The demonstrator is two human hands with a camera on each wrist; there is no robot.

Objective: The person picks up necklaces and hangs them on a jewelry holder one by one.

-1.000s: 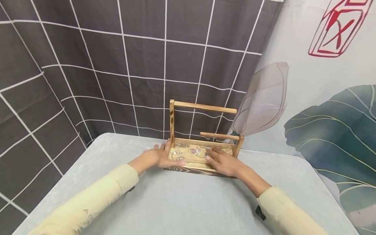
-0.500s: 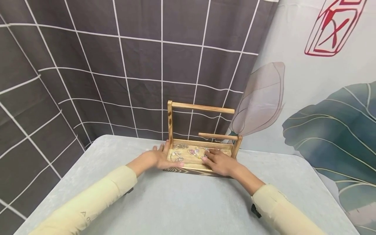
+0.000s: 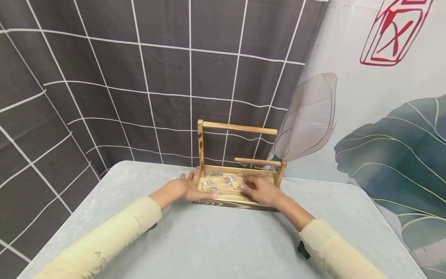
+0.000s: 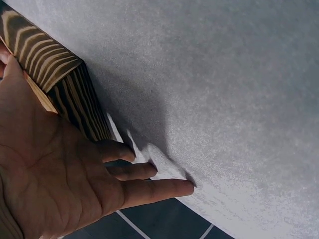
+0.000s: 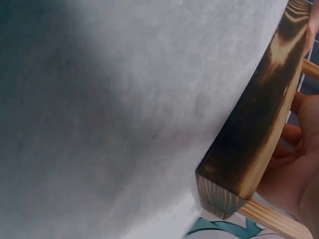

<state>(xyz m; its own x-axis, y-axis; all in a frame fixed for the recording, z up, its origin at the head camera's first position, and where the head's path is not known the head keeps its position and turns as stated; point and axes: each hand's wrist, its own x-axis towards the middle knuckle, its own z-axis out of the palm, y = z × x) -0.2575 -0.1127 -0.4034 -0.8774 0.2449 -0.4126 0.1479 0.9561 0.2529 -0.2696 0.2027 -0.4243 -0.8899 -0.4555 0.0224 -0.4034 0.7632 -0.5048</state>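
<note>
1. the wooden rack [image 3: 237, 193] stands near the far edge of the grey table [image 3: 216, 240], just in front of the checked curtain [image 3: 139, 77]. its base tray holds a scatter of small jewellery pieces [image 3: 223, 181].
2. step in hand, as judged: picking one piece out of the tray while the rack is steadied. best practice: keep the rack pinned flat, work with fingertips only, lift one piece clear so chains do not snag.
3. the left hand [image 3: 189, 188] lies flat against the rack's left end, fingers straight, thumb along the front edge; it grips nothing.
4. the right hand [image 3: 261, 190] rests in the tray, fingers curled down among the pieces; whether it has pinched one cannot be told.
5. appearance: pale scorched-grain wood, a tall post with a top bar [image 3: 238, 128], a shorter lower bar [image 3: 258, 161].
6. a leaf-print hanging [image 3: 383, 155] sits to the right.
</note>
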